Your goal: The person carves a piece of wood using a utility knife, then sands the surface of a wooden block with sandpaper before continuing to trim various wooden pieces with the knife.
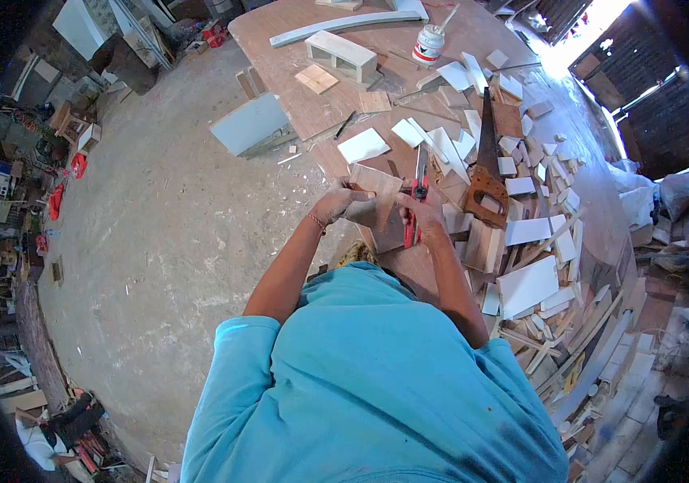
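My left hand (335,203) grips the left edge of a small wooden board (378,187), thumb on its upper face. The board is held tilted at the near edge of the workbench. In my right hand (425,216) is a red-handled tool with a metal upper end (420,161), held upright beside the board's right side. My fingers hide its middle, and I cannot make out its exact kind. A white rectangular piece (363,146) and a dark pencil-like stick (344,125) lie just beyond the board. To the right rests a handsaw (486,173) with a brown wooden handle.
Offcuts (528,286) heap along the bench's right side. Farther back on the workbench (296,60) stand a white tub (428,44) with a stick in it and a small wooden frame (341,55). A white-faced panel (249,125) leans at the left edge over the concrete floor (159,241).
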The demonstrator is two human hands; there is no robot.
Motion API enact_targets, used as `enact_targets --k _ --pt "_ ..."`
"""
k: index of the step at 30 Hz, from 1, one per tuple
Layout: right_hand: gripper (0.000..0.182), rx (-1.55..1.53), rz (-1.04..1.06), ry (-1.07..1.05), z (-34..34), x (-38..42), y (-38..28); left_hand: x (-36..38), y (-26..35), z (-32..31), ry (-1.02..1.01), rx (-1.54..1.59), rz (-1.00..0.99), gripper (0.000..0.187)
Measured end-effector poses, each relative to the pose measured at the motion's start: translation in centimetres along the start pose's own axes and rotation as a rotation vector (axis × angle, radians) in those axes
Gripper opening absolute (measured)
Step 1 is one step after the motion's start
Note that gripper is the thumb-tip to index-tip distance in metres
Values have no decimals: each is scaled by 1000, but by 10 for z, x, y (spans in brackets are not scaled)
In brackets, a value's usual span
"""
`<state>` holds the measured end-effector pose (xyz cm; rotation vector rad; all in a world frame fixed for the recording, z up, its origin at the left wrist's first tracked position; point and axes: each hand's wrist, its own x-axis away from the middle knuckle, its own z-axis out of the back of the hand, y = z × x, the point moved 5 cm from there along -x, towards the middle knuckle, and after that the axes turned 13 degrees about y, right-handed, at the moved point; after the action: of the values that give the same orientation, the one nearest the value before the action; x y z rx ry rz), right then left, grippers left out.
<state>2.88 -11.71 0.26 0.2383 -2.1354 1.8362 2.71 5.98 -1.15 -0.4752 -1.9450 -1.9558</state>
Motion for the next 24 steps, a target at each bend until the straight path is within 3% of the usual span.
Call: enact_targets --k 11,14,24 --pt "29 -8 55 -19 -5 -4 -8 -3 -1 -5 -36 173 -93 21" --pt "27 8 60 -21 -5 -6 -9 -11 -12 -3 12 235 -94 28" --pt "22 -95 13 10 -6 -5 -9 -1 -7 3 -22 304 -75 30"
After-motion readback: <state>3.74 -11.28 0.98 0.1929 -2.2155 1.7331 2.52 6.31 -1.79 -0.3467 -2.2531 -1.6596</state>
